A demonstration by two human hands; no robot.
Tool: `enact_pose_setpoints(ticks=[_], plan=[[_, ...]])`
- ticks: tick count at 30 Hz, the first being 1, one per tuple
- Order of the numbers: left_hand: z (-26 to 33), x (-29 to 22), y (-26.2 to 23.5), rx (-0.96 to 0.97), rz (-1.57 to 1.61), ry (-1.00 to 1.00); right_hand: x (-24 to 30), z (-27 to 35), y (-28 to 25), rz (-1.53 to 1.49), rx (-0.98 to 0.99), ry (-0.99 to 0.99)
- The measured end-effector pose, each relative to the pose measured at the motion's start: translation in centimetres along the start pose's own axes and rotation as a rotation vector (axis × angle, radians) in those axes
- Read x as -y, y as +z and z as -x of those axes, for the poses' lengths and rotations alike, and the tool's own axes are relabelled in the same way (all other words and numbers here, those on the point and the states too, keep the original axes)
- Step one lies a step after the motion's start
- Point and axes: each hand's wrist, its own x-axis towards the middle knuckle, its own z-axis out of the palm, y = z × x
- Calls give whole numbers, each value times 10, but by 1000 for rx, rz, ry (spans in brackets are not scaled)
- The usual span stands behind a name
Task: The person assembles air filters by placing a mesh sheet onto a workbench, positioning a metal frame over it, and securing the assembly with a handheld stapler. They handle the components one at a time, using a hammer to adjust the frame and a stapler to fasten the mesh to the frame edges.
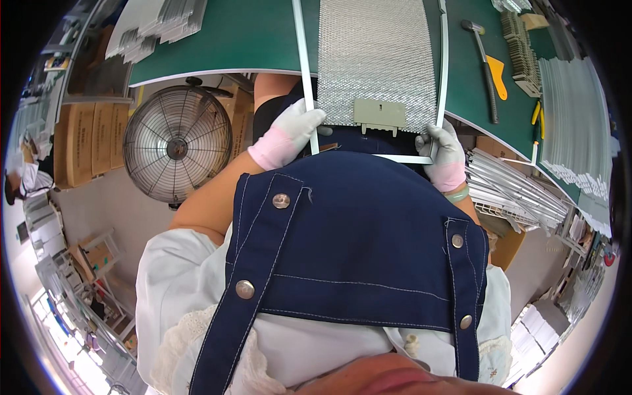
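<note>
A slim white metal frame (303, 59) reaches from the green table toward my body, its near bar close to my apron. My left hand (289, 133), in a white and pink glove, is closed on the frame's left bar. At the near right corner, my right hand (445, 153), gloved alike, pinches the frame. Between the side bars lies a silver metal mesh sheet (375, 52). Its near end overhangs the table edge, close to my right fingers. A grey-green plastic piece with short prongs (380, 114) sits on that end of the mesh.
On the green table (250, 39), a hammer (487, 72), a yellow scraper (498, 78) and stacked grey-green plastic pieces (520, 52) lie at right. Yellow-handled pliers (538, 125) rest near metal strips (574, 118). A fan (176, 148) stands left; metal bars (513, 191) lie below right.
</note>
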Motion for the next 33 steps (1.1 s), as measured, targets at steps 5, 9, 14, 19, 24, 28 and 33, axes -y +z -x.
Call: enact_pose_setpoints(ticks=[5,9,14,19,24,28,33], plan=[[-23,6,-6,55,556,48,-7,-14,4,-28,25,25],[-25,14,-8,-9,609,21,-14,-20,1,-49,21,24],[-18,12,8,-143,428,153,-11,-18,13,-16,38,24],[-32,21,0,-8,546,170,-11,-22,12,21,83,28],[-25,10,9,-71,602,189,-15,-22,7,4,91,34],[-33,9,6,-171,439,194,-17,-28,10,-50,76,14],[-33,8,-4,-93,395,90,-15,-28,15,24,65,11]])
